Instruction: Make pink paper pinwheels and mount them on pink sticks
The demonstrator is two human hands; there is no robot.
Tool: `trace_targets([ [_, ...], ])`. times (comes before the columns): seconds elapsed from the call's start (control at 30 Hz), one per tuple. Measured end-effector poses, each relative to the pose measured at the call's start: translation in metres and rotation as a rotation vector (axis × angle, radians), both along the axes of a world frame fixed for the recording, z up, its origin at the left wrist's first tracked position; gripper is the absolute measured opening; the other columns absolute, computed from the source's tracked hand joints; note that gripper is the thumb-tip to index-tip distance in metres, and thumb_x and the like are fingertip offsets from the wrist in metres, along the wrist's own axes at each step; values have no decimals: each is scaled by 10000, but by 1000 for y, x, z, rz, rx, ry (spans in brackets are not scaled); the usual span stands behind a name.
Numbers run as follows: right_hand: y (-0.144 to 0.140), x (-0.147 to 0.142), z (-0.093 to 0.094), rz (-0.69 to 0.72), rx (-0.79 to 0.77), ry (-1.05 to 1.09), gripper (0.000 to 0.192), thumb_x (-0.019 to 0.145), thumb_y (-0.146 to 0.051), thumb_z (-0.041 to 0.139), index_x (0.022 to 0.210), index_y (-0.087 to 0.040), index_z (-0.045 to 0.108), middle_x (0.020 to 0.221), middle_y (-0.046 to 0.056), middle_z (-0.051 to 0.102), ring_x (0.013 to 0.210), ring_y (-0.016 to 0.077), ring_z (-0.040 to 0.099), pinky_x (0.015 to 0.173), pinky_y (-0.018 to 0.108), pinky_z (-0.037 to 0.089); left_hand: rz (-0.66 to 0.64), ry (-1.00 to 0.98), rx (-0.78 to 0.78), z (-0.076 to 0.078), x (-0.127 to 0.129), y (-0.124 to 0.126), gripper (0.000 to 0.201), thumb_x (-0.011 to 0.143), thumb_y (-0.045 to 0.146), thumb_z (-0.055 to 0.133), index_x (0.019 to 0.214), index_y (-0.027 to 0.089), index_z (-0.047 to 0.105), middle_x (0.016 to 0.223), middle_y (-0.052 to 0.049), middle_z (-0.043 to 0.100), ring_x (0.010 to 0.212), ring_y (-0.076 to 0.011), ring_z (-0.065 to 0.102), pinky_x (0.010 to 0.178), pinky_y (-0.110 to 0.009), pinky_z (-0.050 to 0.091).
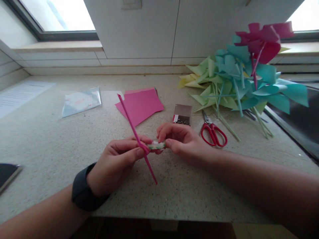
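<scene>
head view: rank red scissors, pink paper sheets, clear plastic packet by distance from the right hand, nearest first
1. red scissors, just right of the right hand.
2. pink paper sheets, behind it, to the left.
3. clear plastic packet, far left on the counter.

two hands (117, 162) (181, 139), one pink stick (136, 134), one tape roll (156, 145) between them, one red scissors (213, 131) right of them.
</scene>
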State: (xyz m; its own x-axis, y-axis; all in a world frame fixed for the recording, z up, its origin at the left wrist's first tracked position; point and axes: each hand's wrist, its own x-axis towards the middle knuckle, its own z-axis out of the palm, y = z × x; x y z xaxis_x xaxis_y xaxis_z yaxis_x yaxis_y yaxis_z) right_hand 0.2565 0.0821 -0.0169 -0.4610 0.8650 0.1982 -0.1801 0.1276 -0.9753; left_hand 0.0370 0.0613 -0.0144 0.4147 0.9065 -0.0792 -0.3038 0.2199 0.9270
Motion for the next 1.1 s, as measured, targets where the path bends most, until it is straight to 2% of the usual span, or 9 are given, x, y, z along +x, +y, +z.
trace_targets([
  [0.13,0,-2,-1,-29,12,32,71,788,-119,626,794,-189,638,778,-2,666,730,134,652,682,274,540,17,-6,1,0,0,0,53,801,207,804,829,234,841,1015,-11,775,927,-113,678,855,-139,524],
  [0.27,-1,-5,-3,-24,-52,105,110,792,-89,591,786,-188,638,747,-14,654,710,121,656,676,255,540,25,-24,-22,1,3,0,39,769,200,827,804,212,838,989,-15,782,900,-116,691,824,-138,541],
  [0.4,-2,-2,-2,-3,-88,137,159,828,-104,605,950,-206,620,806,-25,635,716,109,655,684,253,541,13,-126,-107,3,4,2,75,783,206,817,855,204,836,938,-17,809,883,-123,735,854,-138,553],
  [0.53,-3,2,1,-21,131,55,165,862,-142,649,997,-215,588,895,0,592,758,108,594,668,244,514,-63,-191,-241,8,1,8,145,831,190,764,963,170,821,933,-33,819,885,-124,758,821,-104,556],
  [0.63,-5,3,-2,-52,350,-1,260,829,-157,724,1019,-227,561,954,12,579,814,126,593,709,269,526,-158,-183,-294,12,-4,13,172,861,196,731,1001,131,808,943,-65,816,875,-136,762,807,-113,568],
  [0.8,-6,2,-8,-196,663,-200,245,838,-148,729,984,-236,554,864,1,626,771,139,625,683,282,527,-233,-215,-311,11,-7,15,168,873,169,713,998,106,807,870,-80,812,796,-122,762,775,-100,570],
  [0.9,-7,3,-9,-212,716,-248,196,865,-155,710,969,-227,560,840,7,649,741,136,639,662,278,532,-245,-229,-326,10,-6,12,175,884,174,704,1013,106,801,888,-72,812,794,-110,759,766,-88,567],
  [1.1,-7,3,-7,-220,638,-207,143,904,-179,704,953,-215,574,844,7,651,755,122,651,671,249,541,-247,-226,-298,10,-4,9,176,892,204,705,999,103,801,919,-63,816,835,-107,756,782,-87,563],
])
